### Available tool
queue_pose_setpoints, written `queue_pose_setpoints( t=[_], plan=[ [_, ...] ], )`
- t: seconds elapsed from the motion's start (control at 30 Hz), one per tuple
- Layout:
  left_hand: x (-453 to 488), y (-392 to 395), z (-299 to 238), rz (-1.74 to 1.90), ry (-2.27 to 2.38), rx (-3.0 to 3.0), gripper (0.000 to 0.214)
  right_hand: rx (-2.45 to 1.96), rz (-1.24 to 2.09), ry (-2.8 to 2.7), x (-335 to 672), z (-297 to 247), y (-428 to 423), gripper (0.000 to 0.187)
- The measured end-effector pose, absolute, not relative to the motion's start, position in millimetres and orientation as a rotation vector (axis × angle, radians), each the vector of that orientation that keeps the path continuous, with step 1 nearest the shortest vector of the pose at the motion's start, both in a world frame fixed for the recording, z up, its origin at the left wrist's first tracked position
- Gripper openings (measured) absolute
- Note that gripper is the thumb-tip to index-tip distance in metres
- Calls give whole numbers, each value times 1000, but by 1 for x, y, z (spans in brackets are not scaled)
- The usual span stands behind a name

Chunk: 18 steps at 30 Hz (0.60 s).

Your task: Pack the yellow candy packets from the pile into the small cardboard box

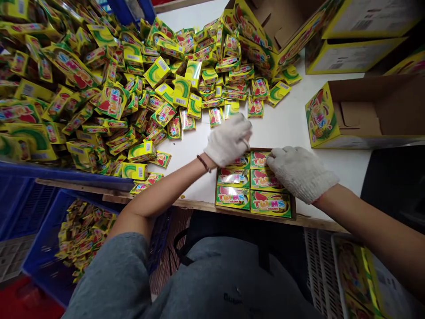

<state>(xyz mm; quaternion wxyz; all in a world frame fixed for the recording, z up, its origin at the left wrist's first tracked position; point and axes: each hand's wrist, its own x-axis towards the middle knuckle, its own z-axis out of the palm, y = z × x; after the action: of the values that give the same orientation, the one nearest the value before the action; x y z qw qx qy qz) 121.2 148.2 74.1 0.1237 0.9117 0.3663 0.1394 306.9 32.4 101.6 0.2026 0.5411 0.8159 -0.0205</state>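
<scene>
An open shallow carton [293,208] lies at the near table edge, packed with rows of small yellow-green TWINS boxes [268,202]. My right hand [300,170], in a white knit glove, is closed over the carton's right side, its fingertips bent at the upper right small boxes. At the carton's upper left is my left hand [229,139], also gloved and slightly blurred. Its fingers are curled in, and what they hold, if anything, is hidden. Just beyond it, loose TWINS boxes [215,116] lie on the white table [282,124].
A large heap of small boxes [109,99] covers the left and back. Empty printed cartons [321,116] stand at right, with others stacked behind. A blue crate [43,261] of small boxes stands below left; a white crate [320,266] is below right.
</scene>
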Motion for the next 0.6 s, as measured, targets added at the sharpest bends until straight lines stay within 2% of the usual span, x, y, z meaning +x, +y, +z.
queue_pose_setpoints(
  t=[0.07, 0.17, 0.2, 0.27, 0.37, 0.43, 0.53, 0.6],
  plan=[
    [125, 185, 65, 425, 1487, 2449, 31, 1531, -62, 2272, 308, 101, 33, 33],
    [128, 230, 45, 214, 1827, 2180, 68, 1625, -115, 2236, 308, 100, 36, 32],
    [128, 240, 39, 172, 1861, 2128, 73, 1663, -138, 2231, 308, 100, 38, 32],
    [123, 250, 29, 154, 1869, 2072, 70, 1728, -192, 2238, 311, 97, 40, 31],
    [104, 243, 25, 365, 1763, 2039, 53, 1809, -267, 2290, 323, 91, 40, 31],
    [83, 225, 31, 595, 1546, 2092, 51, 1977, -277, 2387, 330, 89, 39, 34],
    [49, 176, 50, 759, 1079, 2302, 67, 2423, -389, 2487, 329, 94, 37, 43],
    [33, 135, 63, 724, 811, 2472, 78, 2550, -736, 2485, 321, 101, 37, 50]
  ],
)
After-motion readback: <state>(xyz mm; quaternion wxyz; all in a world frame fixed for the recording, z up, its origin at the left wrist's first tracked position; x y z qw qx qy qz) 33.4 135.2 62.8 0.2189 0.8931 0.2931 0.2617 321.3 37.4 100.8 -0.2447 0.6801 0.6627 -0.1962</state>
